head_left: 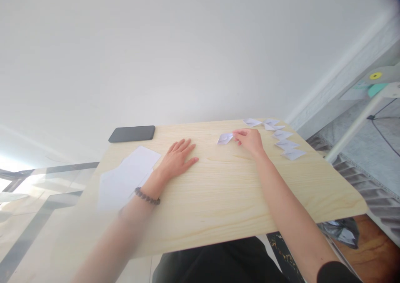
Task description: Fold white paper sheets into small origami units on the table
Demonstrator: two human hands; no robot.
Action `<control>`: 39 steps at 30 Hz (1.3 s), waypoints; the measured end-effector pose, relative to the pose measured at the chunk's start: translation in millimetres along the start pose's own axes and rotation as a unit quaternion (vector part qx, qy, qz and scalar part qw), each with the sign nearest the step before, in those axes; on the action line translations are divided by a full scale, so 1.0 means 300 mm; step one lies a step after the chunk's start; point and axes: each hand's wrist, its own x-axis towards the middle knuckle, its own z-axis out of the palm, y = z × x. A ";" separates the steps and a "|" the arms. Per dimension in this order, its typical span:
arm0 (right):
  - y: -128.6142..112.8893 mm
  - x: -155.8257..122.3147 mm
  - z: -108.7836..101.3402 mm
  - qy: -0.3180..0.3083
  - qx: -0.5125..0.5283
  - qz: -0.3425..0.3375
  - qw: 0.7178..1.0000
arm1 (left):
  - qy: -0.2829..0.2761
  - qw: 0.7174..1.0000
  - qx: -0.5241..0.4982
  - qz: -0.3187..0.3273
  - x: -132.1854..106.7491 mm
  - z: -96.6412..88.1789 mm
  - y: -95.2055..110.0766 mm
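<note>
Between the thumb and fingers of my right hand (249, 141) is one end of a small folded white paper boat (225, 138), at the back middle of the table. My left hand (178, 161) lies flat on the wood with its fingers spread, holding nothing. Sheets of white paper (125, 176) lie beside and partly under my left wrist. Several more folded paper boats stand in a curved row at the back right, among them a boat at the far end (251, 122) and the nearest one (293, 154).
A dark phone-like slab (132, 133) lies at the back left of the wooden table (215, 208). Behind the table rises a white wall (187, 58). A white metal frame (356, 124) stands to the right, and a dark plastic bag (342, 232) sits below the right edge.
</note>
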 end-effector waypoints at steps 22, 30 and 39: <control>0.124 0.123 -0.252 0.186 -0.362 0.080 0.910 | 0.015 1.000 0.016 -0.006 0.005 0.020 0.028; 0.032 -0.015 -0.038 0.133 -0.310 -0.194 0.921 | 0.015 1.000 0.024 -0.006 0.007 0.018 0.039; -0.107 -0.225 0.292 -0.067 -0.273 -0.392 0.876 | -0.104 0.979 0.070 -0.158 -0.085 -0.193 -0.094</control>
